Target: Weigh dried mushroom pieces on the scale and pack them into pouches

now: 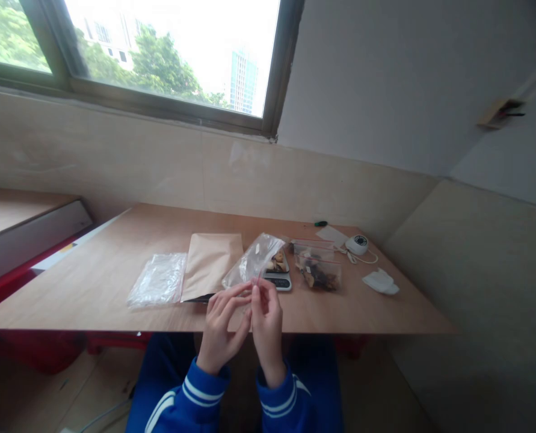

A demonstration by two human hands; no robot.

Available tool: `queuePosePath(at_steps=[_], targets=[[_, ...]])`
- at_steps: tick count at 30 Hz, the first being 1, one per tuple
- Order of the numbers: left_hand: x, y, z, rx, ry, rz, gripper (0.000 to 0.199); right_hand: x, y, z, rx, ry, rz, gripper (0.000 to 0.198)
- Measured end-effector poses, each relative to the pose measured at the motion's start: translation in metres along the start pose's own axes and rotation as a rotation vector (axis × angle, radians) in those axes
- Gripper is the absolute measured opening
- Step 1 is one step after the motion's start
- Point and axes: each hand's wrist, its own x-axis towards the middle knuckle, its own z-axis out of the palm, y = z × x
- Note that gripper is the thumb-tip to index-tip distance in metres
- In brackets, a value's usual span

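Observation:
Both hands are at the red-edged mouth of a clear zip bag (255,260), just above the table's front edge. My right hand (268,319) pinches the bag's edge between thumb and fingertips. My left hand (225,325) is beside it, fingers bent and their tips at the same edge; its thumb is lower, and its exact grip is partly hidden. Beyond the bag, a small kitchen scale (282,282) carries brown and pale dried pieces (277,263), partly covered by the bag.
Left on the table (109,264) lie a brown paper pouch (213,261) and a stack of clear bags (159,278). To the right are filled zip bags (317,270), a white round device with a cord (357,243), crumpled white tissue (380,281) and a green object (320,224).

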Motion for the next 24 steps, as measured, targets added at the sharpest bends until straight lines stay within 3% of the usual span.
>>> queuePosePath(at_steps=[4,6,9,14,21,24], targets=[[-0.004,-0.013,-0.007,-0.165,0.072,-0.135,0.018,-0.001,-0.001,-0.003,-0.045,-0.1,0.028,0.024],[-0.005,-0.02,-0.01,-0.177,0.085,-0.191,0.027,-0.003,0.001,-0.003,-0.064,-0.131,0.035,0.021],[-0.006,-0.027,-0.012,-0.166,0.028,-0.205,0.034,-0.004,0.004,-0.001,-0.008,-0.135,0.07,0.018],[-0.005,-0.031,-0.011,-0.227,0.0,-0.189,0.022,-0.001,0.007,-0.005,0.154,-0.178,0.164,0.027],[-0.005,-0.029,-0.006,-0.339,0.084,-0.254,0.008,0.003,0.012,-0.018,0.213,-0.163,0.297,0.033],[-0.005,-0.029,-0.006,-0.348,0.268,-0.419,0.013,0.006,0.017,-0.025,0.25,-0.105,0.292,0.039]])
